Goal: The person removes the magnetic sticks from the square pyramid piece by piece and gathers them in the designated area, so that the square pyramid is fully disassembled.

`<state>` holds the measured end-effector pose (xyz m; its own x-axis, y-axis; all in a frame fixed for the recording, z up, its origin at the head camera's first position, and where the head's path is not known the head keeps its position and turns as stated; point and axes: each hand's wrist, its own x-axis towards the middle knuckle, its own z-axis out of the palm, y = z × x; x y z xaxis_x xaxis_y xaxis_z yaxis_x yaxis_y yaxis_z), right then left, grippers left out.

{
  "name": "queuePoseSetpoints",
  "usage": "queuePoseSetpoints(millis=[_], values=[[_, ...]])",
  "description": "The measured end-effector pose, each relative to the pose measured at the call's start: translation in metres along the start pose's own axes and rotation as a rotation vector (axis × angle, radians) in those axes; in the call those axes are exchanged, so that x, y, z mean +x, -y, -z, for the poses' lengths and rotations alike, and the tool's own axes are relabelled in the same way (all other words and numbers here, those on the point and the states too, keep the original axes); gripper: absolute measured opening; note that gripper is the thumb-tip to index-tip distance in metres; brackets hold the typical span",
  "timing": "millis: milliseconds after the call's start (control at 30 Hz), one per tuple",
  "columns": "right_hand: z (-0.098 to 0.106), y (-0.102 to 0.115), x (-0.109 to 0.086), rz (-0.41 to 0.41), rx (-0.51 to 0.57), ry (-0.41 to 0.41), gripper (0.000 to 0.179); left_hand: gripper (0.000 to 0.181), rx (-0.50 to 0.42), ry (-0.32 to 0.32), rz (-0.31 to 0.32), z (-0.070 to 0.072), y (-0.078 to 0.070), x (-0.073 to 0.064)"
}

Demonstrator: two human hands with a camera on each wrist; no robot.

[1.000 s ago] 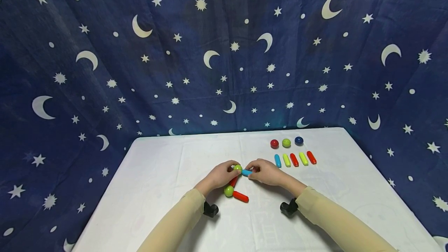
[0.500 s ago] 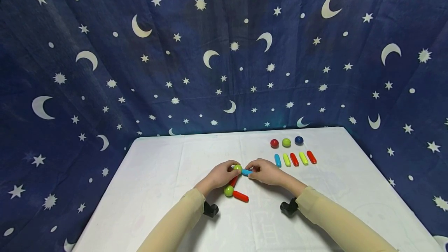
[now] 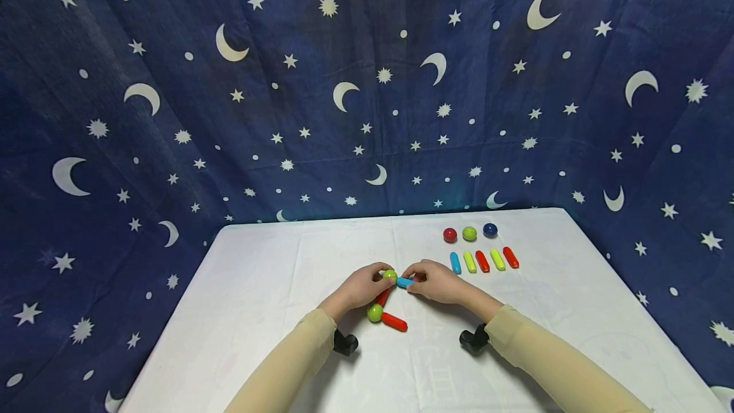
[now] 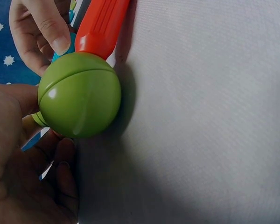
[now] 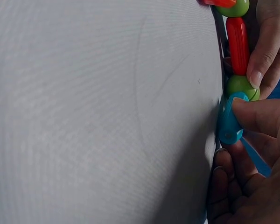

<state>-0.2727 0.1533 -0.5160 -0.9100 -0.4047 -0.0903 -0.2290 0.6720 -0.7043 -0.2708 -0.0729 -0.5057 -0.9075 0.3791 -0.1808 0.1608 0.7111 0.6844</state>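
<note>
My left hand [image 3: 362, 285] pinches a green ball [image 3: 389, 275] between thumb and fingers, low over the table. A blue rod [image 3: 404, 283] is gripped by my right hand [image 3: 438, 282], its end against that ball. From the held ball a red rod [image 5: 238, 46] runs toward me to a second green ball [image 3: 375, 313]. Another red rod [image 3: 394, 322] sticks out of this nearer ball to the right. In the left wrist view the nearer green ball [image 4: 79, 95] fills the foreground and partly covers the fingers behind it.
On the white table [image 3: 275, 260], at the back right, lie a red ball [image 3: 450, 235], a green ball [image 3: 469, 234] and a dark blue ball [image 3: 490, 230]. Before them is a row of several rods [image 3: 482, 261] in blue, yellow-green and red. A starry curtain [image 3: 321, 145] hangs behind.
</note>
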Motion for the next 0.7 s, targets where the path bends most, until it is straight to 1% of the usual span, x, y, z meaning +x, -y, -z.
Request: queuePoseSetpoints(millis=[300,700], values=[[0.0001,-0.0013,-0.0003,0.010,-0.002,0.003,0.016,0.037,0.019,-0.002,0.007,-0.0010,0.0003,0.0015],[0.0002,-0.0031,-0.0010,0.030,0.006,0.011,0.016,0.036,0.003,-0.007,0.008,-0.0011,0.0012,0.0011]])
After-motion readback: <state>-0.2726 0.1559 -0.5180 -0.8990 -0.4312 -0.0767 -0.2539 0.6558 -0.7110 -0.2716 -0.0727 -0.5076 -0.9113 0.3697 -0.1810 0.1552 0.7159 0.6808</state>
